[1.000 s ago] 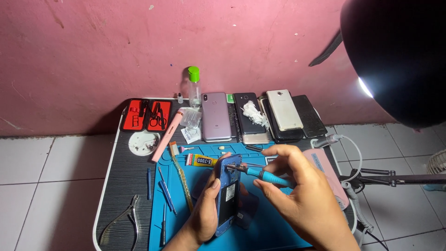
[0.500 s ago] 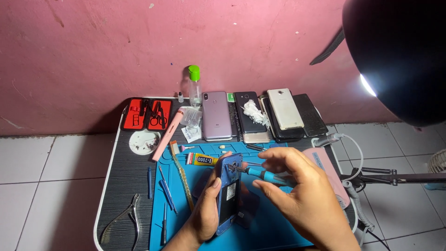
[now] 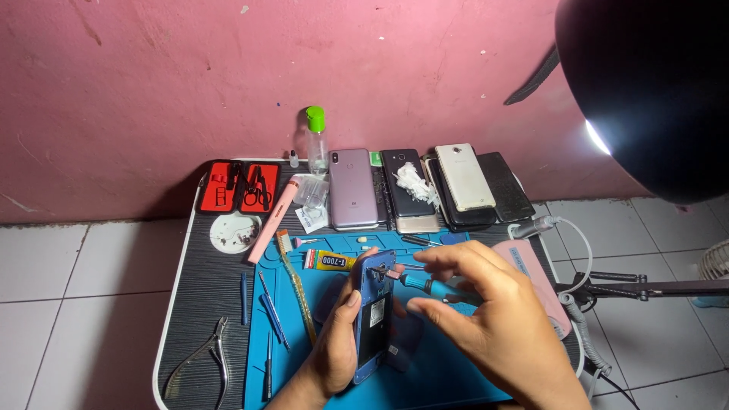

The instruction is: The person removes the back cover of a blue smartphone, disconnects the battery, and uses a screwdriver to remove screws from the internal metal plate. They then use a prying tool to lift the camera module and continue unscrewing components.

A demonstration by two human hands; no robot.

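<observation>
fingers (image 3: 351, 304) of the left hand (image 3: 334, 349) are wrapped round an opened blue phone (image 3: 372, 315), holding it upright on edge over the blue mat (image 3: 440, 376) near the front edge of the table (image 3: 205, 281). right hand (image 3: 493, 326) has its fingers pinched on a blue-handled screwdriver (image 3: 425, 285), tip at the phone's top end. glue tube (image 3: 328, 260) lies just behind. a row of phones (image 3: 414, 186) lines the back edge, pliers (image 3: 205, 361) sit at the front left corner.

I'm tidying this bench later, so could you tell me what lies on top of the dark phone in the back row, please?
A crumpled white wad lies on the dark phone, covering its middle. What the wad hides cannot be seen.
</observation>
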